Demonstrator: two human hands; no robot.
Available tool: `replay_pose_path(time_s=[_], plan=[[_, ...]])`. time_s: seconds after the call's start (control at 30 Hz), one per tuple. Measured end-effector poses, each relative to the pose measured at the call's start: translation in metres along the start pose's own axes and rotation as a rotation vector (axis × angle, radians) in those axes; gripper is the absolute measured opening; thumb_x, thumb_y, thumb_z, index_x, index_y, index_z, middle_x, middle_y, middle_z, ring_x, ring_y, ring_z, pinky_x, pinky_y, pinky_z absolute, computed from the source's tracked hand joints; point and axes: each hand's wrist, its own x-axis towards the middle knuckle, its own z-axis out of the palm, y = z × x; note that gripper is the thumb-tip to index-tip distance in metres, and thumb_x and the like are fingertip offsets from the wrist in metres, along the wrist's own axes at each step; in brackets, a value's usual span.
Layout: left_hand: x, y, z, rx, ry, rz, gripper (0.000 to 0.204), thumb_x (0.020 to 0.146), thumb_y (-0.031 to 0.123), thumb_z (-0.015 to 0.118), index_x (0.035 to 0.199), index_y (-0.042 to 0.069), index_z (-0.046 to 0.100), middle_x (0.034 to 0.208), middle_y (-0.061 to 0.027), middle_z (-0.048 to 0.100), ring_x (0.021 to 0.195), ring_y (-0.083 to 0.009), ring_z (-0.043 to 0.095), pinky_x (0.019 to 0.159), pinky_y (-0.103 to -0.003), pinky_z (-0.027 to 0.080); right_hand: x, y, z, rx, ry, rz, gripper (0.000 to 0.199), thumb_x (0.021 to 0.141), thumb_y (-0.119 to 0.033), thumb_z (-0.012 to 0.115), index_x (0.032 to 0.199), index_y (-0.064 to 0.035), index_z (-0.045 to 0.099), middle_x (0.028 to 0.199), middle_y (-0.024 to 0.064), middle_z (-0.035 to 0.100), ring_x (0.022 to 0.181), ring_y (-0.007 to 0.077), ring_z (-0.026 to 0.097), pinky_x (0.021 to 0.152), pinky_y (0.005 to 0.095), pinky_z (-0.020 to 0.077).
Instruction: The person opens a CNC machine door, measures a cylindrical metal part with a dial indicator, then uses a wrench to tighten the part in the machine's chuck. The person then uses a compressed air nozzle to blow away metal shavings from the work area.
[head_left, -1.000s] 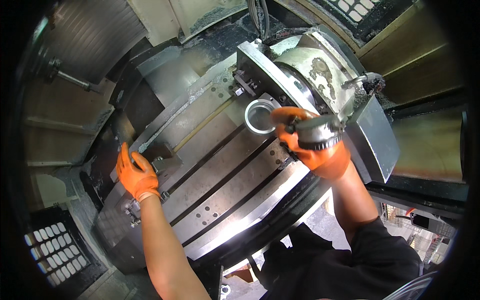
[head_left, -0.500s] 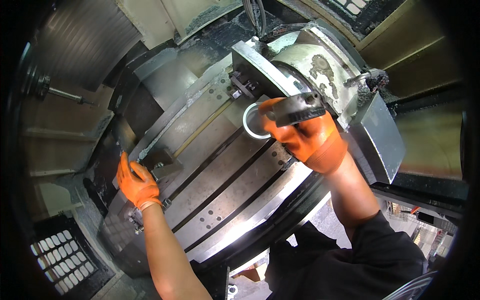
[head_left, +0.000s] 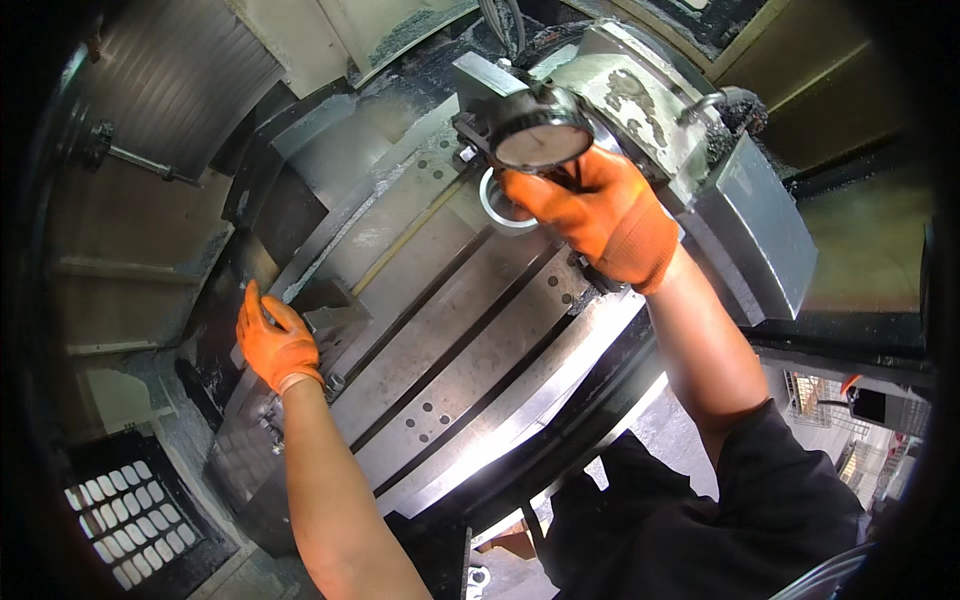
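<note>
My right hand (head_left: 605, 215), in an orange glove, is closed around a round black gauge (head_left: 542, 140) with a pale dial face, which faces up toward me. Just below its fingers shows a pale ring (head_left: 508, 203); whether the hand touches this ring I cannot tell. Both are over the far right part of a slotted metal machine table (head_left: 470, 325). My left hand (head_left: 277, 340), gloved in orange too, lies at the table's left end with its fingers stretched out. Beside it are a dark metal block (head_left: 333, 312) and a bolt (head_left: 335, 383).
A dark metal plate (head_left: 488, 76) stands upright behind the gauge. To the right is a large round machine housing (head_left: 625, 95) with a grey box-shaped cover (head_left: 760, 230). At the far left a thin tool (head_left: 150, 166) sticks out from the machine. A slotted grille (head_left: 125, 515) is at lower left.
My right hand has moved up and slightly left with the gauge, which has tilted so its dial face shows. The pale ring appears higher in view. My left hand stays at the table's left end.
</note>
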Motion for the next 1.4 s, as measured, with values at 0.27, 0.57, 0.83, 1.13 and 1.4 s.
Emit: replay_pose_path(time_s=[0.27,0.57,0.83,1.13,1.4], plan=[[0.0,-0.011,0.007,0.033,-0.002,0.022,0.037,0.102,0.026,0.051,0.129,0.005,0.066,0.125,-0.0205,0.068,0.118,-0.0386,0.062,0.104,-0.045,0.046,0.011,0.003,0.011,-0.117,0.166,0.165,0.035,0.095,-0.036,0.07,0.106,-0.0026,0.071,0.089,0.0067,0.074,0.079,0.0142,0.066,0.077,0.0316,0.0528],[0.0,-0.016,0.008,0.054,0.008,0.043,0.038,0.103,0.026,0.05,0.13,0.004,0.065,0.127,-0.0206,0.068,0.118,-0.0388,0.062,0.105,-0.045,0.046,0.006,0.004,0.013,-0.13,0.229,0.076,0.029,0.097,-0.029,0.071,0.101,-0.0007,0.07,0.081,0.0027,0.07,0.074,0.0085,0.063,0.07,0.026,0.0489],[-0.002,-0.015,0.009,0.046,0.027,0.04,0.037,0.102,0.025,0.052,0.13,0.006,0.065,0.128,-0.0194,0.068,0.119,-0.0376,0.062,0.105,-0.044,0.046,0.001,0.004,0.019,-0.082,0.209,0.118,0.035,0.093,-0.034,0.073,0.099,0.0004,0.069,0.084,0.0091,0.071,0.078,0.0148,0.063,0.077,0.0329,0.0501],[-0.001,-0.016,0.009,0.05,0.023,0.028,0.036,0.102,0.026,0.052,0.131,0.007,0.065,0.128,-0.0188,0.068,0.119,-0.0371,0.062,0.105,-0.044,0.046,0.008,0.005,0.018,-0.236,0.208,0.039,0.023,0.1,-0.022,0.07,0.107,0.0001,0.071,0.084,-0.0001,0.068,0.072,0.0052,0.061,0.066,0.0233,0.0497],[-0.001,-0.011,0.007,0.047,0.02,0.037,0.037,0.102,0.025,0.052,0.131,0.005,0.065,0.129,-0.019,0.067,0.12,-0.0371,0.062,0.106,-0.044,0.046,0.006,0.005,0.019,-0.188,0.226,0.041,0.022,0.099,-0.022,0.07,0.105,-0.0007,0.071,0.081,-0.001,0.068,0.071,0.0043,0.06,0.064,0.0225,0.0478]])
